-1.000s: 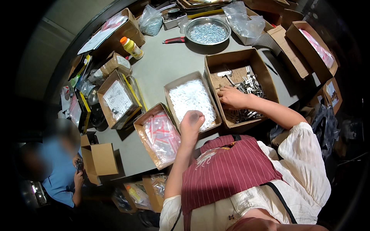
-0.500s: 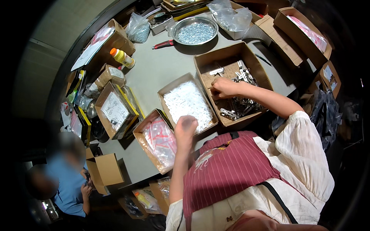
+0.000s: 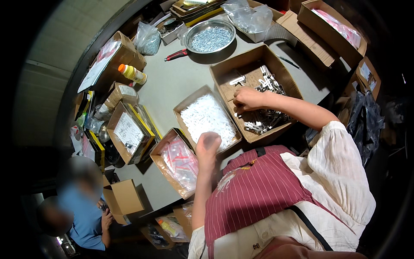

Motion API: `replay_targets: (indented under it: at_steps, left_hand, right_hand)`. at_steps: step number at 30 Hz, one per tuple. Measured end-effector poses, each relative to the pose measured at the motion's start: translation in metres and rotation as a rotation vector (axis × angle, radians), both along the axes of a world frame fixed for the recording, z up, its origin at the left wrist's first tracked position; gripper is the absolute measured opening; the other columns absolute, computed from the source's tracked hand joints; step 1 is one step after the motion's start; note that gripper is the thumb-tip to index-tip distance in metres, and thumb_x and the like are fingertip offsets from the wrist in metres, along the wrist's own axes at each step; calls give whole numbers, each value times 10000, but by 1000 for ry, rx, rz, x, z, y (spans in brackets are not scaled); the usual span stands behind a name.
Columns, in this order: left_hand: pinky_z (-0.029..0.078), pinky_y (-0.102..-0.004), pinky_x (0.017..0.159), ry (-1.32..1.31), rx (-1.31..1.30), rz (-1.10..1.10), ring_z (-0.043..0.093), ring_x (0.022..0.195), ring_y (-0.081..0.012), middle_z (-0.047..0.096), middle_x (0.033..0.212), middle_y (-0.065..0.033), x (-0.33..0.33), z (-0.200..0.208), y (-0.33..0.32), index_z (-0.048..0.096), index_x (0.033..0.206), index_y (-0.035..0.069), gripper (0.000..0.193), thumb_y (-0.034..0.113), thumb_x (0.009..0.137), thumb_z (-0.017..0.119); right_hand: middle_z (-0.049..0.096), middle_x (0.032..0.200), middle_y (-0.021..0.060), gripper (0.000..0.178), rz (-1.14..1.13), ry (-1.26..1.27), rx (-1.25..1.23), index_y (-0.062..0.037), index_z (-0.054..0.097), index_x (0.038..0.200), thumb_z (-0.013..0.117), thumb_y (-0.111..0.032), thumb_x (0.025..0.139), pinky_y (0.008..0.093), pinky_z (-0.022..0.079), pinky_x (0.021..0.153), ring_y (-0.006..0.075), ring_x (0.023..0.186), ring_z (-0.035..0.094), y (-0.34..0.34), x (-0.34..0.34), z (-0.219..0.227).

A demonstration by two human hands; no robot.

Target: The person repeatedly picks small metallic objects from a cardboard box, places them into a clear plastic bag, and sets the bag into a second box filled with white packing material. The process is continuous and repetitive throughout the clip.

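Midway, seemingly: right hand (image 3: 246, 99) closed over metal clips (image 3: 267, 118) in centre-right box (image 3: 258, 58); left hand (image 3: 208, 144) fisted, contents unclear, above box of white pieces (image 3: 207, 116); plenty left unsorted.

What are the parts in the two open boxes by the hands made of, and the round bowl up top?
Small parts in the box at the left hand: matte white, likely plastic. Parts in the larger box under the right hand: silvery with glints, likely plated metal. Round bowl: shiny grey rim, probably steel. Boxes: brown cardboard.
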State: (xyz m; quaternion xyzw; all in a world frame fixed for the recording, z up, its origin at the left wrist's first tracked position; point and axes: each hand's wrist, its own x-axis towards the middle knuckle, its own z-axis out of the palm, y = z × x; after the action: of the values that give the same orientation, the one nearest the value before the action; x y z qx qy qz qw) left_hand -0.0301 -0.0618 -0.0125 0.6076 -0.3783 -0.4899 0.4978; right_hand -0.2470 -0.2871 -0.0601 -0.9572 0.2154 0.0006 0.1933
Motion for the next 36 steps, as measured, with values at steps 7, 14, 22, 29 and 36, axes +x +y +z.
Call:
replay_targets:
  at_steps: [7, 14, 22, 29, 36]
  left_hand:
    - [475, -290, 934, 46, -1, 17, 621, 999, -135, 679, 1039, -38, -4, 6, 0, 654, 1078, 27, 198, 75, 910, 745]
    - [468, -275, 920, 3, -56, -50, 608, 980, -116, 660, 1010, -28, -12, 4, -12, 651, 1075, 18, 223, 119, 903, 752]
    - [486, -285, 905, 8, -157, -54, 616, 974, -125, 664, 1002, -43, -22, 15, -22, 635, 1082, 16, 181, 82, 941, 728]
    - [498, -299, 910, 262, -232, -8, 624, 1030, -129, 648, 1050, -39, -33, 52, -37, 596, 1224, -27, 314, -3, 914, 632]
    - [529, -394, 987, 751, -122, -247, 675, 1069, -282, 661, 1108, -138, 25, 90, -21, 565, 1268, -51, 489, -10, 783, 614]
  right_hand:
    - [690, 944, 83, 237, 181, -116, -222, -82, 742, 821, 836, -222, 655, 449, 458, 957, 307, 1006, 642, 13, -2, 12]
    - [680, 908, 96, 286, 164, -150, -236, -47, 739, 862, 849, -238, 681, 419, 508, 875, 310, 966, 639, 19, -8, 12]
    - [633, 855, 13, 149, -320, -965, 924, -10, 694, 879, 766, -135, 918, 254, 473, 751, 80, 838, 603, 62, 18, 140]
    - [635, 847, 60, 237, -199, -781, 506, -24, 714, 891, 776, -252, 902, 338, 454, 785, 180, 871, 588, 79, 48, 137]
    - [613, 1233, 117, 279, 246, -544, 227, -67, 761, 1024, 736, -311, 891, 463, 390, 1049, 316, 1243, 461, 66, 76, 193]
